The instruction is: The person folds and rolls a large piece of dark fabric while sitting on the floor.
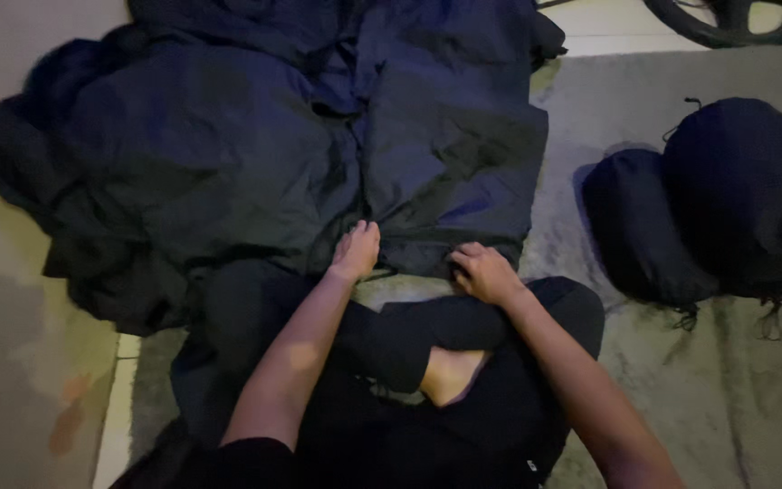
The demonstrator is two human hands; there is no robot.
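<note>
Centrally, large dark navy fabric (255, 154), thin and crinkled like a sleeping bag or padded cover, spread in loose folds over a grey rug (681, 389); left portion spilling past the rug edge onto pale floor (11, 398). Surface matte, heavily creased, with a vertical seam or fold line running down the middle toward the near edge.

Left hand (356, 251) laid flat on the near edge of the fabric, fingers extended and together, palm down, pressing rather than gripping. Right hand (484, 273) just to the right of it, curled with knuckles up, fingers bunched on the fabric hem; whether cloth is actually pinched inside cannot be told. Hands near each other, not touching.

Below the hands, crossed legs (427, 353) in black clothing, one bare foot (450, 373) showing between them.

At right, well apart from the fabric, two stuffed dark sacks (708, 217) lying side by side on the rug, touching, drawstrings trailing. At upper right, part of a dark curved ring-shaped object (726, 23) on the floor.
</note>
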